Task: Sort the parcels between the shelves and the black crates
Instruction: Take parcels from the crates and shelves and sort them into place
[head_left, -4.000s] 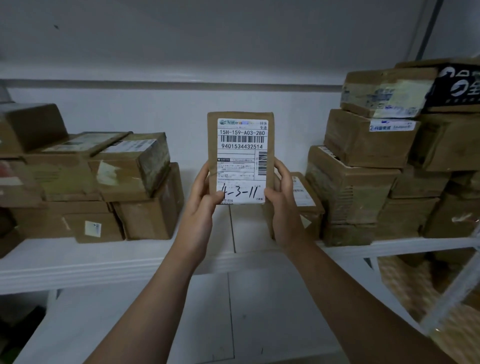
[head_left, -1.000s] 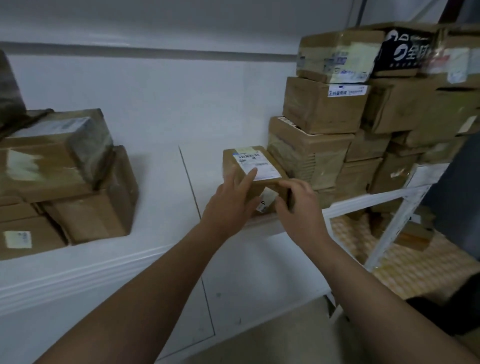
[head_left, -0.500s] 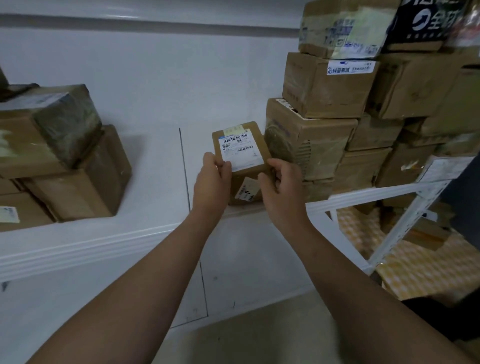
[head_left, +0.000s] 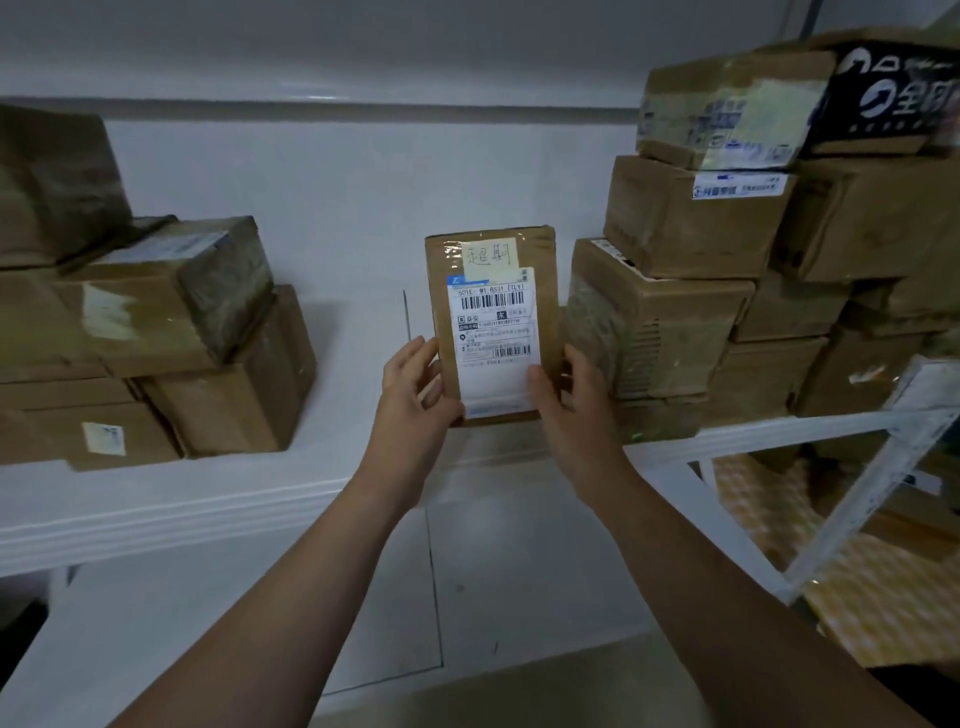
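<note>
I hold a small brown cardboard parcel (head_left: 491, 312) upright in front of the white shelf (head_left: 156, 499), its white shipping label and a yellow note facing me. My left hand (head_left: 415, 400) grips its lower left edge. My right hand (head_left: 566, 400) grips its lower right edge, thumb on the label. The parcel is lifted off the shelf, in the gap between two stacks. No black crate is in view.
A stack of taped brown boxes (head_left: 171, 332) fills the shelf's left side. A taller stack (head_left: 727, 260) rises on the right, topped by a black printed box (head_left: 898, 93). A white metal shelf frame (head_left: 857, 499) stands at the right over yellow patterned floor.
Both hands picked this parcel up from the shelf by the right stack and raised it upright with the label facing me. The earlier parcel marked 4-3-11 is no longer in my hands.
</note>
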